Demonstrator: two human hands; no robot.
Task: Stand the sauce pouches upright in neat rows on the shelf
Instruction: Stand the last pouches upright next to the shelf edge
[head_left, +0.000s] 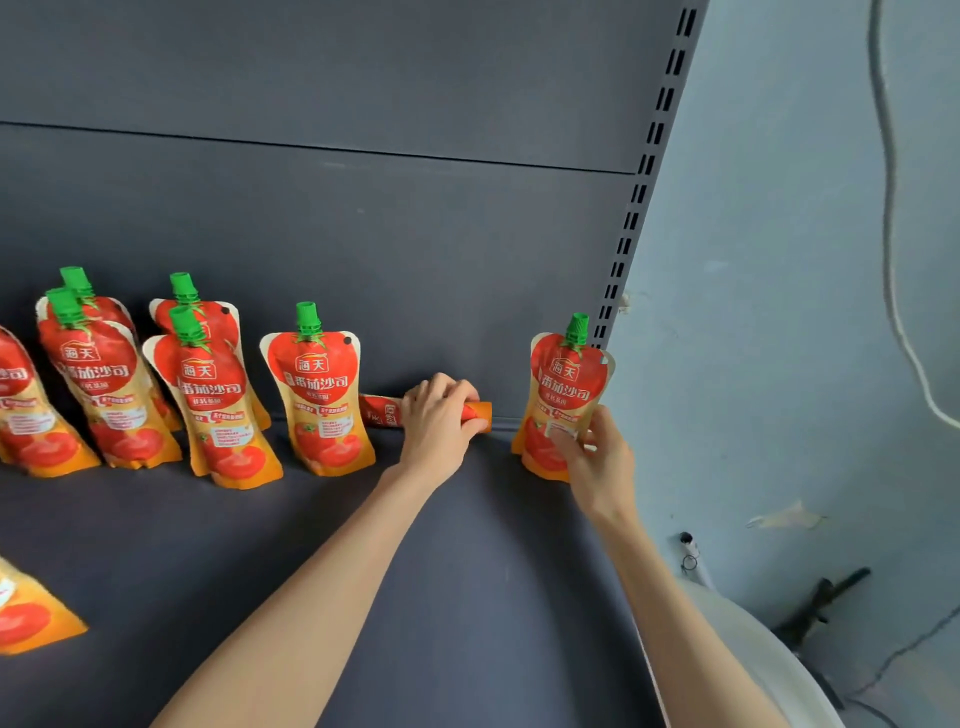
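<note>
Several red-and-orange sauce pouches with green caps stand on the dark shelf (467, 571). One upright pouch (319, 395) stands alone at the back, right of two short rows. My left hand (439, 421) grips a pouch lying flat (382, 410) against the back panel, its bottom end showing past my fingers. My right hand (595, 462) holds an upright pouch (563, 395) by its lower part near the shelf's right end.
Another pouch (31, 618) pokes in at the lower left edge. The shelf's slotted upright post (639, 192) marks its right end. Beyond it are a pale wall (779, 260) with a hanging cable and clutter on the floor.
</note>
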